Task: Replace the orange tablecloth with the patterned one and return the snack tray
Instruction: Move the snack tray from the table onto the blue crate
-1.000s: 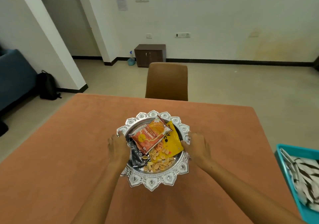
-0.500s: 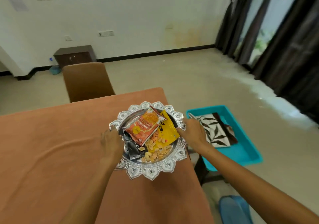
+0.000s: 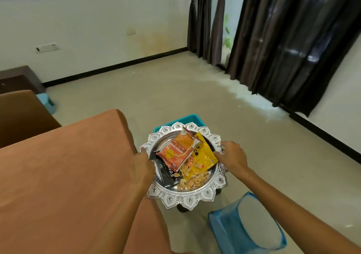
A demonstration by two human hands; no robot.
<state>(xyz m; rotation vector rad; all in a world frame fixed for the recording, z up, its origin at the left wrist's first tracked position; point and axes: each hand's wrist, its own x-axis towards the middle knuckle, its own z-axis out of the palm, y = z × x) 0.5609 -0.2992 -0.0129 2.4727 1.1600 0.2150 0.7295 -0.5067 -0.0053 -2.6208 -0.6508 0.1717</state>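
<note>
I hold the ornate silver snack tray (image 3: 197,198) in the air just off the right edge of the table. My left hand (image 3: 142,168) grips its left rim and my right hand (image 3: 231,156) grips its right rim. On the tray lie an orange snack packet (image 3: 178,149), a yellow packet (image 3: 204,156), a black packet (image 3: 166,173) and loose seeds. The orange tablecloth (image 3: 64,171) covers the table at the left. Below the tray, a teal bin (image 3: 187,118) shows only its far rim; the patterned cloth is hidden.
A brown chair (image 3: 21,117) stands at the table's far side. A blue stool (image 3: 248,226) sits on the floor at lower right. Dark curtains (image 3: 289,38) hang along the right wall. A dark low cabinet (image 3: 17,77) stands by the far wall.
Both hands have carried the tray to the right, from above the tablecloth to past the table's right edge and over the teal bin. My view has turned right.
</note>
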